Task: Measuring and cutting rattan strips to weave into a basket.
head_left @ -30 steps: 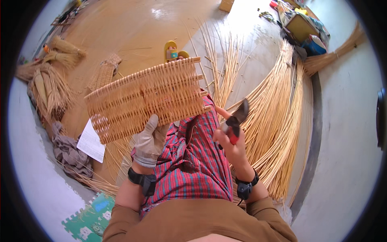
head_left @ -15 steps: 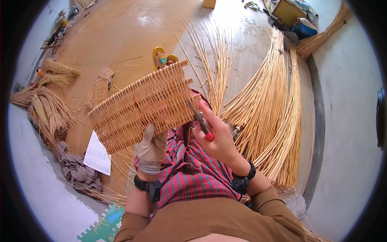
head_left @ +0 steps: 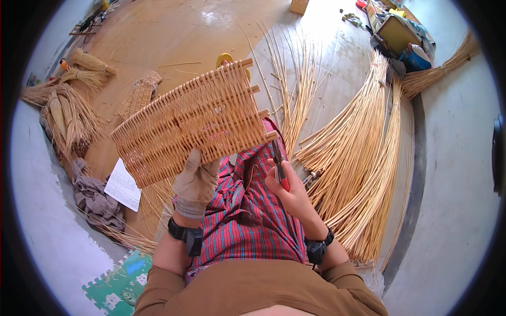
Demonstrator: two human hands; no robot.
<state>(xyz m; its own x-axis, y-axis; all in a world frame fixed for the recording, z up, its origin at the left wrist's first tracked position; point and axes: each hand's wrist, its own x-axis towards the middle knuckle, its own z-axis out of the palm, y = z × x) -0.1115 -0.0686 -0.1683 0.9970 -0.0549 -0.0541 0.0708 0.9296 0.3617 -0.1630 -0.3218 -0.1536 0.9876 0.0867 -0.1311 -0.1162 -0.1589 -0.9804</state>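
A rectangular woven wicker panel (head_left: pixel 184 126) tilts in front of me, with stub ends of its thicker rods sticking out along the right edge. My left hand (head_left: pixel 196 185), in a pale work glove, is closed on the panel's lower edge, the thumb lying over the front. Bare, my right hand (head_left: pixel 292 196) holds red-handled shears (head_left: pixel 278 156) with dark jaws pointing up. Their tip is close to the lowest rod stub at the panel's right corner; whether it touches I cannot tell.
Long bundles of wicker rods (head_left: pixel 353 142) spread on the floor at right, with looser rods (head_left: pixel 295 84) ahead. At left lie shorter bundles (head_left: pixel 68 118), another woven piece (head_left: pixel 139 95), a paper sheet (head_left: pixel 123 185) and grey cloth (head_left: pixel 97 195). A wall (head_left: pixel 453 174) stands at right.
My right hand has drawn down from the panel's right edge, and the shears now point more upright. The panel has risen slightly, showing the lowest rod stub. My left hand keeps its hold.
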